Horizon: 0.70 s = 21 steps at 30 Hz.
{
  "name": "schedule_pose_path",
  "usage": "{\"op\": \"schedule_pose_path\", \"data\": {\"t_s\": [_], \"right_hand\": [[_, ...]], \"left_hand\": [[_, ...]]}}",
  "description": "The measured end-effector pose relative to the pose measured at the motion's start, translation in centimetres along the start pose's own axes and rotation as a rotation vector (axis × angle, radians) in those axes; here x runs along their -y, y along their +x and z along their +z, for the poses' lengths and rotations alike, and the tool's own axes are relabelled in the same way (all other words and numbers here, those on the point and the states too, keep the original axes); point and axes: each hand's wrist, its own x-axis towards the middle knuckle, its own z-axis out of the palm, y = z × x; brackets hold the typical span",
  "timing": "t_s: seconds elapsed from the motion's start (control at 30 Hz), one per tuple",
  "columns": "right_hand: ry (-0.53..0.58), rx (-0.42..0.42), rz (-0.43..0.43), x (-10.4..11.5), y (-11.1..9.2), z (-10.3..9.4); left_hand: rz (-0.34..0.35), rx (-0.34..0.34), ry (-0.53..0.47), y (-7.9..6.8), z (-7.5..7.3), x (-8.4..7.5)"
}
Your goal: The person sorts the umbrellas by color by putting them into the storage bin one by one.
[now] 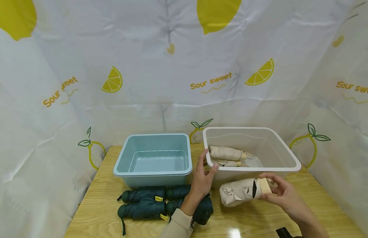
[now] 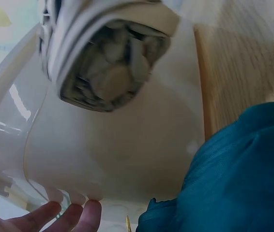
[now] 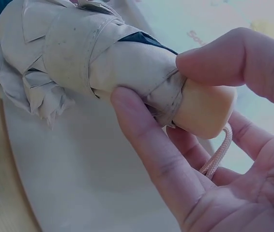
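My right hand (image 1: 280,195) holds a folded beige umbrella (image 1: 239,191) by its pale handle end, thumb and fingers pinching it. The umbrella is in front of the white bin (image 1: 252,169), its crumpled cloth end pointing left; a cord loop (image 3: 219,154) hangs from the handle. At the bin's front left corner, my left hand (image 1: 203,178) grips the rim, thumb at the front side and fingers along the left side. Inside that bin lie two more beige umbrellas, a larger one (image 1: 227,153) behind a partly hidden one (image 1: 228,163).
A light blue bin (image 1: 152,173) with nothing in it stands left of the white one. Several folded dark green umbrellas (image 1: 143,209) lie on the wooden table (image 1: 94,205) before it, partly behind my left forearm. A lemon-printed curtain (image 1: 142,112) encloses the back and sides.
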Motion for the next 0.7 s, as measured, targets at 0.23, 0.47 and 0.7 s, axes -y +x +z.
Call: {"op": "schedule_pose_path", "data": {"t_s": [0.23, 0.47, 0.7], "right_hand": [[0.0, 0.012, -0.053, 1.1, 0.0, -0.6], [-0.007, 0.021, -0.132, 2.2, 0.1, -1.3], [-0.019, 0.008, -0.167, 3.4, 0.1, -2.0]], "left_hand": [[-0.011, -0.003, 0.001, 0.0, 0.0, -0.1], [-0.001, -0.008, 0.006, 0.0, 0.0, 0.1], [-0.016, -0.003, 0.004, 0.0, 0.0, -0.2]]}}
